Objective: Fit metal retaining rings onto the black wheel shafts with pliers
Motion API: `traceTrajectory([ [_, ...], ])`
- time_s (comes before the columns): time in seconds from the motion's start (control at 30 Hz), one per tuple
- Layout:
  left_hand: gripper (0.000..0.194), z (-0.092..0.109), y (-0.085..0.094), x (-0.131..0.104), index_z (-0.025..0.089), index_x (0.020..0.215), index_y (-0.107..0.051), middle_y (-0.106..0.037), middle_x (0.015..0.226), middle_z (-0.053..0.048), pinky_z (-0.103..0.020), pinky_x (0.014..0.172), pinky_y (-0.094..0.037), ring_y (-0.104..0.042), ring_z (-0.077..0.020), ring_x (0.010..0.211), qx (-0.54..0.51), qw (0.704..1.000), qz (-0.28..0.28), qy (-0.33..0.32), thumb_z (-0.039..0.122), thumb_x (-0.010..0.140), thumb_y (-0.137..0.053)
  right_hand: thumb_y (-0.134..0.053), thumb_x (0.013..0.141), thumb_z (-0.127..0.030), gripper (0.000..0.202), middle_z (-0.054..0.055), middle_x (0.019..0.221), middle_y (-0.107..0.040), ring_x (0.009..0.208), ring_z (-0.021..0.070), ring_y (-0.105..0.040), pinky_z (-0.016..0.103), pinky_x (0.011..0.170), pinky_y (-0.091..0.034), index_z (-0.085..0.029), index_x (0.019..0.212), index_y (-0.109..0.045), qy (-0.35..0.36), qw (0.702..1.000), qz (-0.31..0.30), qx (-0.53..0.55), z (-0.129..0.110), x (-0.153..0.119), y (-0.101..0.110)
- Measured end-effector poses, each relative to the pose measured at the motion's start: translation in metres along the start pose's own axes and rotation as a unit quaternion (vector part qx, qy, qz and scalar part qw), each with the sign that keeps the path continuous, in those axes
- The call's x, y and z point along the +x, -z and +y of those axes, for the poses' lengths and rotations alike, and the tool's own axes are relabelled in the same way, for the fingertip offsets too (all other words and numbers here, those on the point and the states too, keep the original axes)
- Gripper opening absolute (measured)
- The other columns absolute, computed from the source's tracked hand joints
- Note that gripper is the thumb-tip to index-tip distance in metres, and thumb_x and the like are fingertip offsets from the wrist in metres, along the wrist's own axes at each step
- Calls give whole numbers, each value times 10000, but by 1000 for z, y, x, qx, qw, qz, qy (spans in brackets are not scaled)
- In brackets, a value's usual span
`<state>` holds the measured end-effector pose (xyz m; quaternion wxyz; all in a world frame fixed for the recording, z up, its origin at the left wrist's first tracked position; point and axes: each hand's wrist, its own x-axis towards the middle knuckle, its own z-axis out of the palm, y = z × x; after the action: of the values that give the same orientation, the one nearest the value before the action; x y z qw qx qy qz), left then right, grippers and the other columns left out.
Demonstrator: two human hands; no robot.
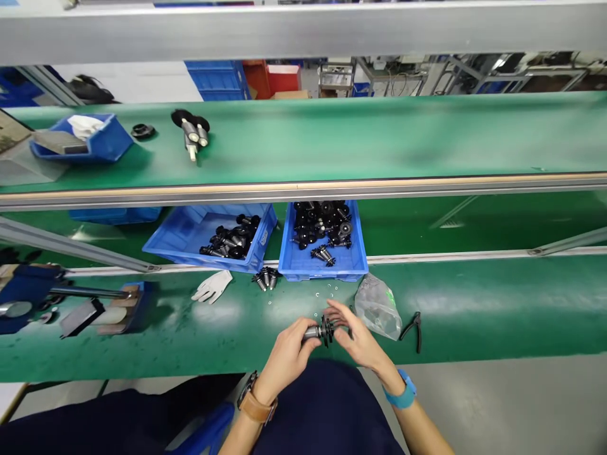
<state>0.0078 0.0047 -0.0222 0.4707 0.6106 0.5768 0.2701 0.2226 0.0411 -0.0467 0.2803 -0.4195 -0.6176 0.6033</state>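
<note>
I saw the left hand (288,354) closed around the grey end of a grey cylindrical metal part with black toothed discs (322,331), which was over the near side of the green smooth worktable (474,309). The right hand (359,341) was half curved about the disc end; I could not tell if its fingers pressed there. Beyond the hands lay small white rings (317,294), and behind these stood a blue rectangular plastic bin (325,277) with similar parts inside. To the right, I saw 1 clear crumpled plastic bag (374,306) and, just beside it, 1 pair of black-handled pliers (418,332).
</note>
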Motion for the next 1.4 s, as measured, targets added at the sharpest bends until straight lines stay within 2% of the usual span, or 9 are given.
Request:
traceTrajectory([
  [0.23, 94, -49, -17, -41, 228, 909, -675, -726, 894, -52, -323, 759, -440, -636, -247, 820, -39, 993, -26, 111, 288, 838, -667, -706, 873, -389, 634, 83, 1521, -489, 1389, 259, -463, 441, 1167, -369, -287, 1465, -506, 2, 993, -103, -54, 29, -30, -54],
  [0.33, 225, -71, -33, -64, 199, 919, -666, -705, 854, -54, -321, 762, -455, -616, -225, 786, -116, 980, -38, 159, 416, 858, -662, -538, 952, -567, 577, 77, 1131, -739, 1008, 213, -705, 355, 931, -540, -232, 1421, -553, -123, 985, -97, -66, 58, -33, -60],
  [0.4, 389, -80, -43, -76, 183, 938, -654, -670, 793, -43, -314, 739, -456, -594, -206, 746, -186, 964, -22, 189, 563, 855, -640, -259, 1024, -624, 656, 31, 710, -724, 704, 191, -710, 312, 760, -556, -165, 1288, -646, -214, 971, -58, -95, 82, -29, -52],
  [0.47, 521, -84, -50, -83, 175, 945, -639, -635, 768, -34, -296, 691, -444, -568, -187, 713, -244, 945, 14, 219, 681, 821, -623, -162, 1043, -595, 718, 39, 598, -668, 691, 205, -698, 317, 776, -533, -138, 1103, -712, -257, 955, -16, -147, 105, -22, -40],
  [0.63, 495, -70, -55, -83, 174, 933, -601, -528, 737, 9, -248, 597, -353, -444, -116, 629, -360, 899, 66, 242, 657, 838, -646, -563, 984, -470, 369, 86, 1039, -709, 976, 211, -669, 411, 951, -491, -148, 1138, -659, -327, 899, 49, -286, 146, -3, -19],
  [0.77, 475, -50, -53, -73, 171, 1113, -591, -507, 752, 17, -233, 577, -289, -413, -84, 607, -508, 822, 56, 250, 559, 859, -693, -600, 975, -390, 366, 113, 1251, -623, 1138, 247, -604, 461, 1000, -472, -149, 1251, -593, -364, 848, 87, -375, 158, 0, -26],
  [0.9, 474, -39, -52, -63, 141, 1051, -621, -503, 712, 15, -229, 559, -271, -399, -71, 572, -588, 763, 40, 265, 556, 839, -707, -600, 958, -337, 404, 156, 1263, -589, 1172, 279, -571, 443, 972, -473, -113, 1291, -548, -393, 800, 131, -434, 163, -9, -33],
  [1.1, 423, -36, -55, -58, 126, 873, -606, -427, 606, 53, -220, 516, -206, -301, -48, 495, -591, 749, 46, 296, 535, 820, -705, -591, 914, -375, 548, 280, 1300, -519, 1236, 377, -501, 428, 901, -475, -54, 1346, -484, -400, 766, 170, -474, 177, -21, -36],
  [1.4, 346, -37, -55, -53, 147, 846, -573, -396, 583, 68, -214, 490, -208, -277, -48, 461, -645, 700, 32, 303, 471, 808, -691, -606, 884, -313, 482, 270, 1273, -545, 1218, 378, -510, 444, 915, -451, -70, 1292, -525, -391, 764, 147, -492, 185, -24, -36],
])
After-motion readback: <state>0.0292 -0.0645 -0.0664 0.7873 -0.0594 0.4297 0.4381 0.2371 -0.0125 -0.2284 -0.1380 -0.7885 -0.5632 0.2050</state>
